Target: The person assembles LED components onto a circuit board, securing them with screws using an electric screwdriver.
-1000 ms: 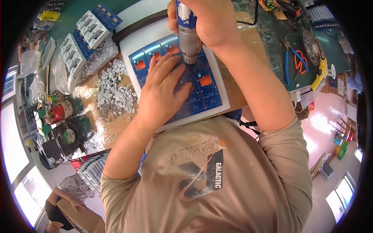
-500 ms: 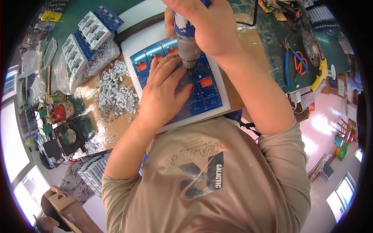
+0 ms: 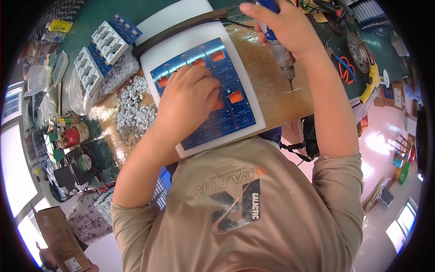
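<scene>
A blue circuit-board panel (image 3: 210,127) with orange rectangles lies on a white foam pad (image 3: 258,122) in front of me. Over the panel's middle, my left hand (image 3: 188,93) is closed, fingers curled and pinched together. Whatever those fingertips may hold is hidden. My right hand (image 3: 292,29) grips a blue and grey power drill (image 3: 283,56), raised to the right of the panel. Its thin bit points down over the brown table covering, apart from the board.
Left of the pad lies a heap of small silvery metal parts (image 3: 133,111). White plastic racks (image 3: 108,43) stand behind it, and a black fan (image 3: 81,163) sits far left. At right are orange-handled pliers (image 3: 346,70) and a yellow tool (image 3: 372,84). A person holds a cardboard box (image 3: 61,235) lower left.
My right hand has lifted the drill off the panel and carried it rightward. My left hand, flat with fingers spread before, has curled its fingers closed over the panel.
</scene>
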Motion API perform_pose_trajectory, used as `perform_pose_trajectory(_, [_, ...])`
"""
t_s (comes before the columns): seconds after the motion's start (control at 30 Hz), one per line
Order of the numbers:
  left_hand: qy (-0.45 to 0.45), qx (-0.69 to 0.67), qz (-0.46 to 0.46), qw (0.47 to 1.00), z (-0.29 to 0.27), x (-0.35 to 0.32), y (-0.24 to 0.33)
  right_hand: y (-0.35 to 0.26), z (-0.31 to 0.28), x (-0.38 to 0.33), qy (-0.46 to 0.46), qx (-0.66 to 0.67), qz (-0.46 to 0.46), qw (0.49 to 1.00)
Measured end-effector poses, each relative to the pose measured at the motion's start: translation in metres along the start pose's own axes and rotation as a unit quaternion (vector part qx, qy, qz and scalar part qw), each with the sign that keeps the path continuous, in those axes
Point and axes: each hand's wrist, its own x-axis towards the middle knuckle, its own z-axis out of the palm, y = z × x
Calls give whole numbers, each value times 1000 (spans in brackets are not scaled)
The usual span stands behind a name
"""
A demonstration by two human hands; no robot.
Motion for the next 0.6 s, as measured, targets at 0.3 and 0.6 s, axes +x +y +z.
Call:
perform_pose_trajectory(0.3, [-162,11,18,987,-12,30,4,74,3,9,128,-440,-130,879])
perform_pose_trajectory(0.6, [-191,1,33,981,-13,35,-1,76,2,2,105,-459,-93,877])
